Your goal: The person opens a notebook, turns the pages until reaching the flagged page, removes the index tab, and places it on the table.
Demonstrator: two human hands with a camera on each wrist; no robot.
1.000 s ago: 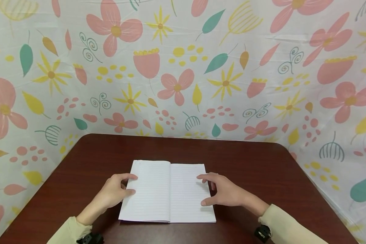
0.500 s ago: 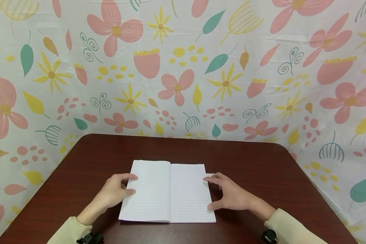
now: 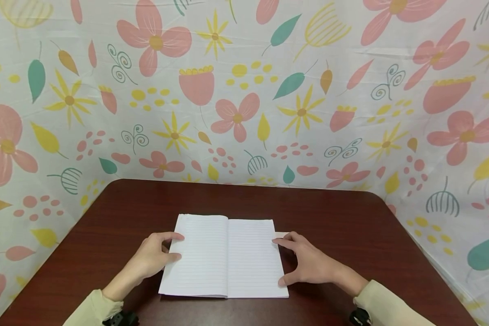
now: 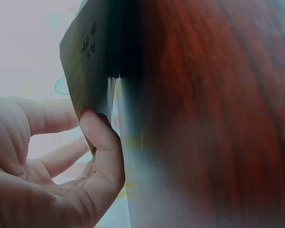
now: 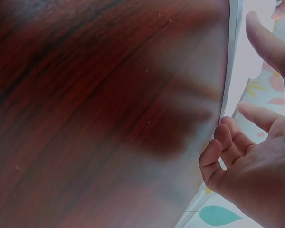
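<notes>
An open notebook [image 3: 228, 258] with lined white pages lies on the dark wooden table, its fold running away from me. My left hand [image 3: 152, 256] grips its left side; thumb and index tip show over the page. From the left wrist view, curled fingers [image 4: 102, 137] reach under the cover [image 4: 85, 57], which bears printed characters. At the right edge of the notebook is my right hand [image 3: 309, 260], thumb and index spread apart with tips right at the page's edge. Its other fingers [image 5: 211, 156] are bent loosely beside the notebook's edge [image 5: 230, 66] in the right wrist view.
The table [image 3: 244, 197] has rounded far corners. A flower-patterned cloth [image 3: 236, 68] hangs behind it and along both sides. A small white strip [image 3: 281, 235] juts out past the notebook's right edge, beside the right hand.
My right hand has drawn back to the right, from over the right page to its edge, uncovering the white strip. The left hand and notebook have stayed in place.
</notes>
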